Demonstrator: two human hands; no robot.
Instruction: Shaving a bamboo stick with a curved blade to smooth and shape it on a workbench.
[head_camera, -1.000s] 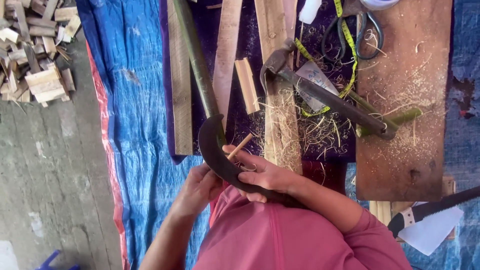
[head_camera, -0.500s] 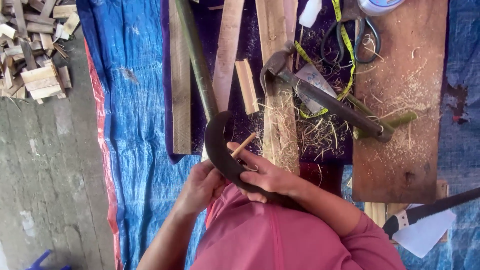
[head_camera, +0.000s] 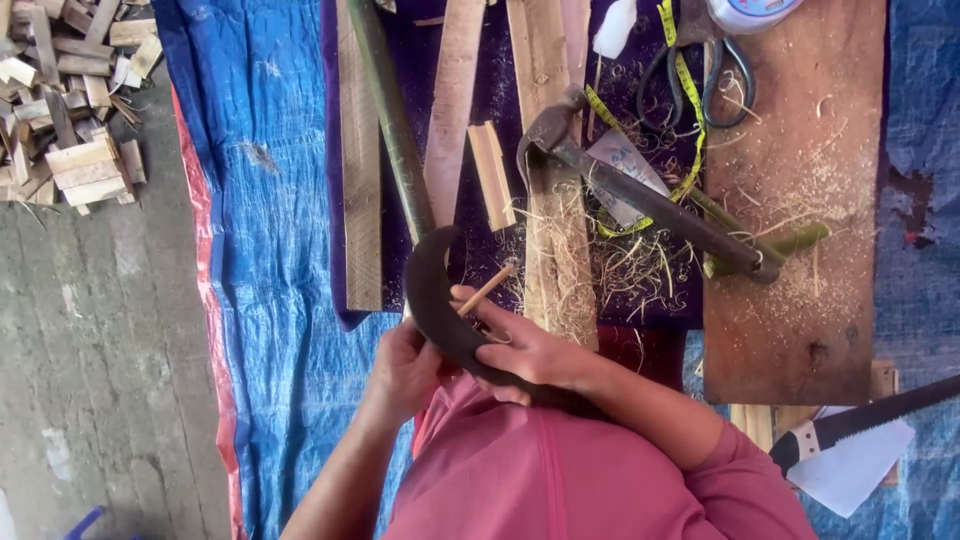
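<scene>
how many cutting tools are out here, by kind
Curved knife, in the hands' grip: 1
Saw, at the lower right: 1
Scissors, at the top: 1
Big chopper with a long handle, on the shavings: 1
Total: 4

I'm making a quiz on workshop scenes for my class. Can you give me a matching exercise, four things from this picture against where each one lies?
Things:
1. dark curved sickle blade
2. hand saw with a black handle
3. pile of cut pale wood blocks
4. black-handled scissors

Places:
A. top left, on the grey concrete floor
B. top right, at the reddish wooden board's upper edge
C. centre, between the person's two hands
D. bottom right, over a white sheet

Pairs: 1-C, 2-D, 3-A, 4-B
</scene>
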